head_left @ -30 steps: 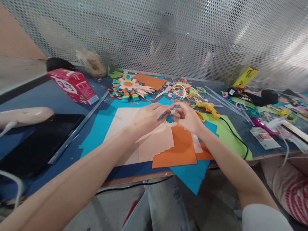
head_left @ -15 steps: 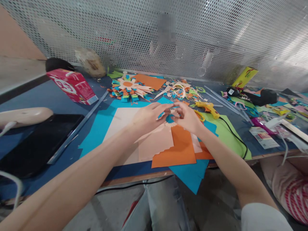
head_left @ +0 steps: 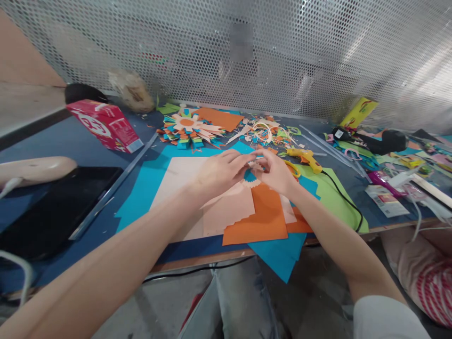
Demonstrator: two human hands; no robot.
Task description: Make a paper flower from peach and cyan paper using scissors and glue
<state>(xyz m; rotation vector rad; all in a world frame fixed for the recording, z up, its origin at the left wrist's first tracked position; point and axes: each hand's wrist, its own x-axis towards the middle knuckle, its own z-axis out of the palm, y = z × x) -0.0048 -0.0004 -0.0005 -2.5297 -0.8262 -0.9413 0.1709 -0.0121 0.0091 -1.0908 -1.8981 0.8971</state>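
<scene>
My left hand (head_left: 217, 172) and my right hand (head_left: 275, 172) meet over the middle of the blue table (head_left: 70, 141). Both pinch a small fringed paper piece (head_left: 251, 175), pale peach with a blue toothed part under it. Their fingertips touch at its top. Beneath the hands lie a pale peach sheet (head_left: 183, 176), an orange sheet (head_left: 264, 216) and blue sheets (head_left: 144, 188). A finished paper flower (head_left: 189, 126) of orange, blue and peach layers lies behind the hands.
A yellow glue gun (head_left: 304, 157) with a black cord lies right of my hands on a green sheet (head_left: 335, 197). Paper scraps (head_left: 266, 132) lie behind. A red carton (head_left: 104, 125), a metal ruler (head_left: 116, 186) and a black tablet (head_left: 52, 209) are at left. Perforated metal screen (head_left: 282, 56) backs the table.
My fingers have shifted slightly on the small paper piece, closing in over it so less of the blue part shows. The arms have stayed in place.
</scene>
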